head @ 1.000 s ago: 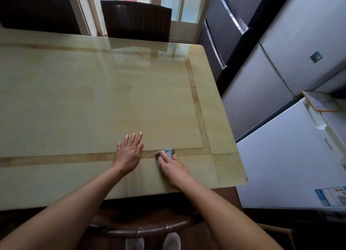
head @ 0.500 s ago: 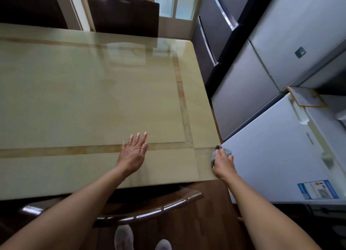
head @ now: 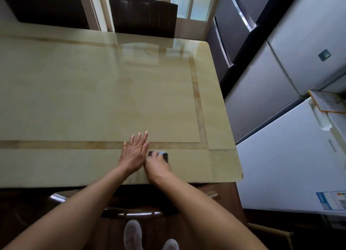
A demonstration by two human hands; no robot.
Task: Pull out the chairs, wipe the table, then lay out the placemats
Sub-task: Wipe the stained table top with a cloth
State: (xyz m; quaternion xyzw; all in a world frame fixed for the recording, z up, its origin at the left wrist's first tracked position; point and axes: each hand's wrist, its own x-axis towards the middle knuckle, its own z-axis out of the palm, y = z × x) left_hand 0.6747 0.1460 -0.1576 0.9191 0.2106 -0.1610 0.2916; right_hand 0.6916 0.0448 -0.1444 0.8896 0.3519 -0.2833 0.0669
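The beige glossy table (head: 93, 92) with a darker inlaid border fills the view. My left hand (head: 135, 152) lies flat on it near the front edge, fingers straight. Right beside it, my right hand (head: 156, 165) presses a small grey cloth (head: 162, 154) onto the tabletop, fingers curled over it; most of the cloth is hidden under the hand. A dark chair back (head: 144, 15) stands at the far side, another dark chair back (head: 45, 6) at the far left. A wooden chair's curved top rail (head: 134, 213) sits below the table's front edge, near my feet.
Grey refrigerators (head: 262, 92) stand close along the table's right side, and a white appliance (head: 292, 167) stands at the near right with a cloth-like mat (head: 325, 102) on top. A glass door (head: 187, 4) is behind the far chairs. Dark wood floor lies underfoot.
My right hand with the cloth went out to the table's near right corner, then swept back left and now sits against my left hand. The left hand stayed flat in place.
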